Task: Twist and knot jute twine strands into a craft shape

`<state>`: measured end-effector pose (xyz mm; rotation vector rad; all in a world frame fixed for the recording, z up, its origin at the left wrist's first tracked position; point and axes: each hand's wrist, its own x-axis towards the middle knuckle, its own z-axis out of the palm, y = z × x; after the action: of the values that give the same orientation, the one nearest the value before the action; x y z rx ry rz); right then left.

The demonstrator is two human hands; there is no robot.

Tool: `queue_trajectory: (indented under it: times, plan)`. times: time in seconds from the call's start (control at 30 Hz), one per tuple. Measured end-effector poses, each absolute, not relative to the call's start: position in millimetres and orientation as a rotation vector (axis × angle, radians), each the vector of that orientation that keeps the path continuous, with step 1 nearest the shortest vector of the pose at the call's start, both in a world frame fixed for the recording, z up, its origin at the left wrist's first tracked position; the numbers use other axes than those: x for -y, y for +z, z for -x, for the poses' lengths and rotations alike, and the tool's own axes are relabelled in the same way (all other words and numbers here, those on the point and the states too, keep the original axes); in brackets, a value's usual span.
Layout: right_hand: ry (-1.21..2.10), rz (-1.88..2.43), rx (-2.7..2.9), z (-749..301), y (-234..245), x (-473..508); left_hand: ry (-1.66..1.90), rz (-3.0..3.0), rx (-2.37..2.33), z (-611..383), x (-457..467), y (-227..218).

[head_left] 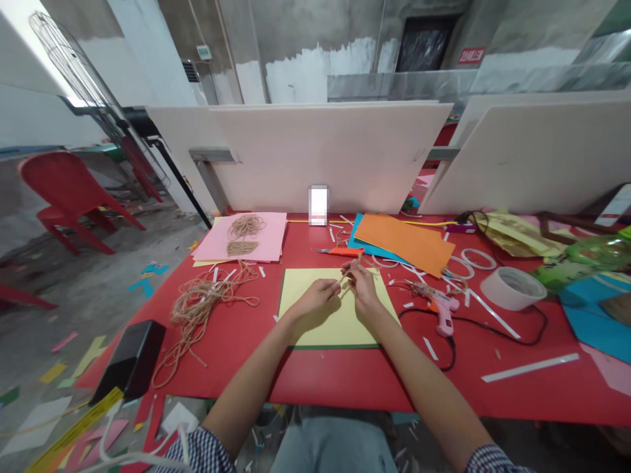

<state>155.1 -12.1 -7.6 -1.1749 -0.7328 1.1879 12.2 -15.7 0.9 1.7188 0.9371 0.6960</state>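
Observation:
Both hands meet over a pale yellow paper sheet lying on the red table. My left hand is closed in a pinch on a short piece of tan twine. My right hand is also closed, pinching the same twine from the other side, with an end sticking up between the fingers. A loose tangle of twine lies to the left of the yellow sheet. Coiled twine shapes rest on a pink sheet further back.
A pink glue gun with a black cord lies right of the hands. Nearby are a tape roll, orange paper, an orange cutter, scattered white strips and a black box. White partitions stand behind; a red chair is left.

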Motion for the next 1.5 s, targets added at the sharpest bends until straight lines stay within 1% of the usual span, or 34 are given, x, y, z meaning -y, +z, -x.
queue_trajectory:
  times: [0.13,0.3,0.4,0.57,0.67,0.77,0.93,1.03,1.27,1.37,1.5]
  plan:
    - [1.185,1.177,0.748,-155,-8,11,0.659,-1.700,-0.856,-11,16,4]
    - [1.176,1.138,0.807,-153,-10,14,0.734,-1.730,-1.068,-9,15,2]
    - [1.181,1.118,0.807,-151,-8,16,0.745,-1.763,-1.119,-9,15,2]
    - [1.334,0.978,0.492,-162,1,10,0.734,-1.780,-1.161,-6,9,-1]
    - [1.306,0.909,0.367,-175,6,3,0.738,-1.714,-1.146,-1,3,-4]
    - [1.244,0.927,0.335,-186,7,-1,0.769,-1.670,-1.134,4,-2,-5]
    - [1.128,1.067,0.421,-197,4,-5,0.919,-1.690,-1.258,7,-3,-8]
    - [1.079,1.161,0.558,-203,0,-8,0.944,-1.702,-1.295,9,-4,-11]
    - [0.925,1.167,0.580,-218,1,-12,0.941,-1.555,-1.058,19,-13,-12]
    - [0.956,1.123,0.666,-217,3,-10,0.986,-1.539,-1.067,25,-15,-12]
    - [1.020,1.091,0.741,-216,4,-8,1.104,-1.541,-1.234,30,-18,-15]
